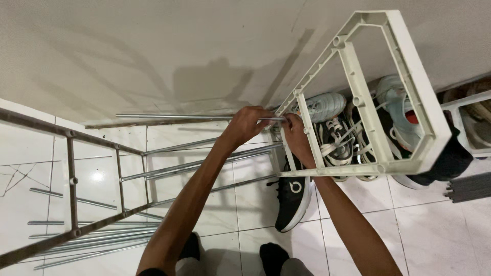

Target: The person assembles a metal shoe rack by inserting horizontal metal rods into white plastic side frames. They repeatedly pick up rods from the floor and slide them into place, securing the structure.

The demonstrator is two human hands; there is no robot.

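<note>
My left hand [246,124] grips a thin metal rod [174,117] that runs level to the left along the wall. My right hand [295,134] pinches the same rod's end where it meets a white plastic rack side frame [364,97], which stands tilted toward me. Several other metal rods [204,163] run from this white frame to a dark side frame [71,179] at the left. Behind the white frame, my right fingers are partly hidden.
Loose metal rods [87,240] lie on the white tiled floor at lower left. Several shoes [332,138] sit against the wall behind the frame, and a black sneaker [292,197] lies nearer me. Grey tubes [470,186] rest at right. My feet in black socks [271,255] stand below.
</note>
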